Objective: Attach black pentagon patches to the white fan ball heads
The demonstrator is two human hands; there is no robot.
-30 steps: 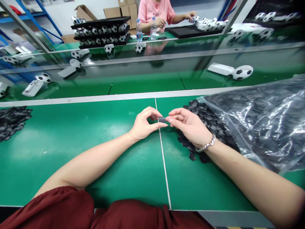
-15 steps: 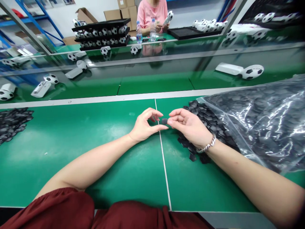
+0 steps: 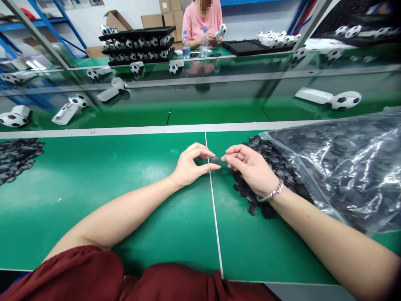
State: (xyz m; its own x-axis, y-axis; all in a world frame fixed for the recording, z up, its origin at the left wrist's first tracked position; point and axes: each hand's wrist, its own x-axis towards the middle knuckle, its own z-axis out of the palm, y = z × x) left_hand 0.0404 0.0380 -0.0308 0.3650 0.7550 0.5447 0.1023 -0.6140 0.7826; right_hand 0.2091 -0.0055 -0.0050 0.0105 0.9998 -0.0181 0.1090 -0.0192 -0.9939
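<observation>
Between the thumb and fingers of my left hand (image 3: pixel 192 163) is a small black pentagon-shaped piece (image 3: pixel 214 160), held above the green work surface. My right hand (image 3: pixel 253 169) is just to the right of it, a small gap away, with its thumb and fingertips drawn together. Whether anything thin is pinched there I cannot make out. Under and beyond the right hand lies a heap of similar black pieces (image 3: pixel 283 167), spilling from a clear plastic bag (image 3: pixel 354 163) full of them.
Another pile of black pieces (image 3: pixel 19 159) lies at the far left. Behind a white edge strip (image 3: pixel 140 130), a conveyor belt (image 3: pixel 219 106) carries white devices with football-patterned heads (image 3: pixel 344 100). Opposite sits a person in pink (image 3: pixel 203 21), beside stacked black trays (image 3: pixel 138 44).
The black piece has passed from my right fingertips into my left hand's grip, and the right fingers have come away from it. On the belt, the white devices have shifted slightly rightward.
</observation>
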